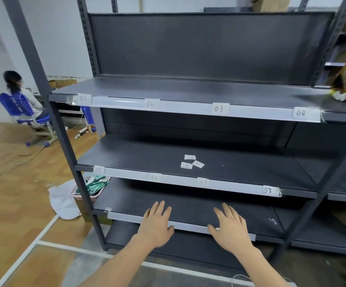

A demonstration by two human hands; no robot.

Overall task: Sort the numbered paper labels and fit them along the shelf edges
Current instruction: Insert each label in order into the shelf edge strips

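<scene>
Two bare hands lie spread on a lower shelf of a dark grey metal shelving rack (209, 48).
The left hand (157, 222) and right hand (231, 227) rest flat with straight fingers, grasping nothing, over that shelf's pale plastic edge strip (190, 226). Three loose white paper labels (186, 165), marked 10, 11 and 12, lie close together on the middle shelf (147, 156). Labels 01–04 (218, 108) sit along the top edge and labels 05–08 (203, 182) along the middle edge.

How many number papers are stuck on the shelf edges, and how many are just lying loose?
Labels fitted on the top shelf edge: 4
Labels fitted on the middle shelf edge: 4
Loose labels lying on the middle shelf: 3
Total: 11
</scene>
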